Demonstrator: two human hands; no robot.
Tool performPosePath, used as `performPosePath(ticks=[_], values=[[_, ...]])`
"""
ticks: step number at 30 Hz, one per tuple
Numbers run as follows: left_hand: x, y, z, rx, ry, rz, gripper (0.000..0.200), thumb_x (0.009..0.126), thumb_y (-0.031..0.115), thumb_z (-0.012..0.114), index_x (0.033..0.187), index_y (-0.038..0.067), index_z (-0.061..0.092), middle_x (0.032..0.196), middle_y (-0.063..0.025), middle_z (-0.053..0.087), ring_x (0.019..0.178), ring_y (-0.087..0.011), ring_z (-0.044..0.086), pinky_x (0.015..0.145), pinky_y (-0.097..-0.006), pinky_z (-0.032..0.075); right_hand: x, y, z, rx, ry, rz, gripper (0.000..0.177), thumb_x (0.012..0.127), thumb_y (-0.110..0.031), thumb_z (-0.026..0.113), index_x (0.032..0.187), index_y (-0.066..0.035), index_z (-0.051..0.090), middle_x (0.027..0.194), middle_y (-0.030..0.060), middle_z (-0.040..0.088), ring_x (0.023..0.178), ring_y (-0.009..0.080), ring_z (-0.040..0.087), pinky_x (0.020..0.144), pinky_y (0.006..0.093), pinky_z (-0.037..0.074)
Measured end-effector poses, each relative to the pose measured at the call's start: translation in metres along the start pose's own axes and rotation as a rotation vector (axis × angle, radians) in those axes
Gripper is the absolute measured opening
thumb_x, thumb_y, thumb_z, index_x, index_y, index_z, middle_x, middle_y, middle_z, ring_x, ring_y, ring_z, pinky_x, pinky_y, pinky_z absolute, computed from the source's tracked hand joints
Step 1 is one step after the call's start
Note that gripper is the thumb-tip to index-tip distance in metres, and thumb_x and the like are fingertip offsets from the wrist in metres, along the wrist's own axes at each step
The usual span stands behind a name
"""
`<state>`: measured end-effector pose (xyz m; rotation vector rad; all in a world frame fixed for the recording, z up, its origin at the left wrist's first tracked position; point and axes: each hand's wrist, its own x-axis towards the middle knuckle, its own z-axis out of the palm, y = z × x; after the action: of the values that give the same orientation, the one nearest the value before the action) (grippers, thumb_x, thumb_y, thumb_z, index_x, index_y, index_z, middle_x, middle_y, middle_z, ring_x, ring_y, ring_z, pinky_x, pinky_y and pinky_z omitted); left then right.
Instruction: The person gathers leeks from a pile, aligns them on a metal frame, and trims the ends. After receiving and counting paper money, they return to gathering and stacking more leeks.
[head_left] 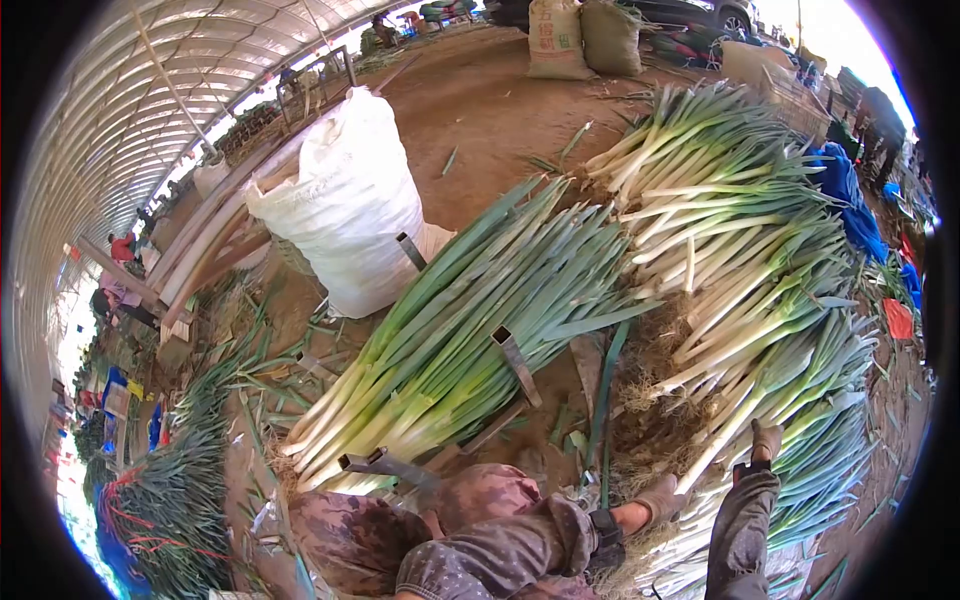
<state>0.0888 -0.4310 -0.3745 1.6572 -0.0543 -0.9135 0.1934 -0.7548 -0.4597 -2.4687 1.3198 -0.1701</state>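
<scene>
Green leek bundle [450, 340] lies diagonally, white roots pointing lower left.

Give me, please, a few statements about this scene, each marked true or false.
1. The leek bundle lies between metal posts. True.
2. The white sack lies flat and empty. False: it stands upright and bulging.
3. The ground is bare earth. True.
4. A blue cloth covers the leek pile. False: the cloth lies beside the pile, whose stalks are uncovered.
</scene>
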Motion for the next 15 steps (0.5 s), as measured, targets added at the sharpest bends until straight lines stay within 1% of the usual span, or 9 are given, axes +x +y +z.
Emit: performPosePath(ticks=[3, 6, 9, 12, 13, 14, 15], values=[[0.0, 0.007, -0.001, 0.075, -0.004, -0.017, 0.039, 0.085, 0.033, 0.07, 0.106, 0.002, 0.06, 0.083, -0.017, 0.068, 0.073, -0.0296, 0.067, 0.068, -0.0436, 0.051, 0.038, 0.026, 0.015, 0.187, -0.228, 0.027, 0.073, 0.07, -0.043, 0.087, 0.108, 0.015, 0.065, 0.102, 0.0305, 0.07, 0.099, 0.0401, 0.069, 0.087, 0.0436, 0.051], [0.003, 0.007, 0.005, 0.11, 0.032, -0.033, 0.041, 0.084, 0.037, 0.071, 0.104, 0.003, 0.062, 0.085, -0.017, 0.069, 0.076, -0.0304, 0.068, 0.069, -0.0448, 0.051, 0.057, 0.039, 0.032, 0.179, -0.193, 0.034, 0.075, 0.067, -0.043, 0.089, 0.106, 0.017, 0.066, 0.097, 0.0286, 0.071, 0.092, 0.0359, 0.069, 0.083, 0.0428, 0.05], [0.011, -0.001, 0.011, 0.151, 0.067, -0.024, 0.042, 0.084, 0.04, 0.072, 0.104, 0.004, 0.063, 0.088, -0.0181, 0.07, 0.079, -0.0324, 0.069, 0.071, -0.0461, 0.052, 0.066, 0.047, 0.039, 0.323, -0.272, 0.022, 0.063, 0.069, -0.042, 0.087, 0.093, 0.013, 0.069, 0.083, 0.0206, 0.071, 0.079, 0.0313, 0.067, 0.078, 0.0409, 0.051], [0.013, 0.001, 0.014, 0.226, 0.079, -0.04, 0.042, 0.084, 0.04, 0.071, 0.107, 0.005, 0.063, 0.092, -0.0203, 0.07, 0.083, -0.0361, 0.069, 0.072, -0.0473, 0.051, 0.057, 0.046, 0.027, 0.48, -0.315, 0.034, 0.052, 0.072, -0.042, 0.083, 0.078, 0.007, 0.068, 0.068, 0.0106, 0.064, 0.066, 0.0265, 0.06, 0.069, 0.0373, 0.049], [0.005, 0.015, 0.006, 0.237, 0.073, -0.055, 0.043, 0.085, 0.04, 0.071, 0.108, 0.006, 0.062, 0.094, -0.0211, 0.07, 0.084, -0.0374, 0.069, 0.073, -0.0477, 0.051, 0.065, 0.059, 0.034, 0.598, -0.411, 0.031, 0.04, 0.08, -0.039, 0.076, 0.08, 0.0, 0.066, 0.071, 0.0043, 0.06, 0.065, 0.0217, 0.057, 0.068, 0.0332, 0.049], [-0.001, 0.024, 0.002, 0.245, 0.068, -0.069, 0.043, 0.085, 0.039, 0.071, 0.11, 0.006, 0.061, 0.095, -0.0219, 0.069, 0.086, -0.0386, 0.069, 0.074, -0.0481, 0.051, 0.061, 0.067, 0.032, 0.9, -0.482, 0.026, 0.039, 0.082, -0.039, 0.074, 0.089, -0.001, 0.067, 0.08, 0.0045, 0.062, 0.072, 0.0209, 0.058, 0.073, 0.0333, 0.049], [0.002, 0.019, 0.0, 0.293, 0.101, -0.038, 0.044, 0.085, 0.037, 0.071, 0.113, 0.006, 0.06, 0.098, -0.0235, 0.069, 0.088, -0.0417, 0.068, 0.075, -0.0489, 0.051, 0.05, 0.068, 0.025, 1.205, -0.55, 0.017, 0.04, 0.085, -0.038, 0.072, 0.098, -0.001, 0.068, 0.088, 0.0047, 0.064, 0.079, 0.0202, 0.059, 0.078, 0.0333, 0.049]])
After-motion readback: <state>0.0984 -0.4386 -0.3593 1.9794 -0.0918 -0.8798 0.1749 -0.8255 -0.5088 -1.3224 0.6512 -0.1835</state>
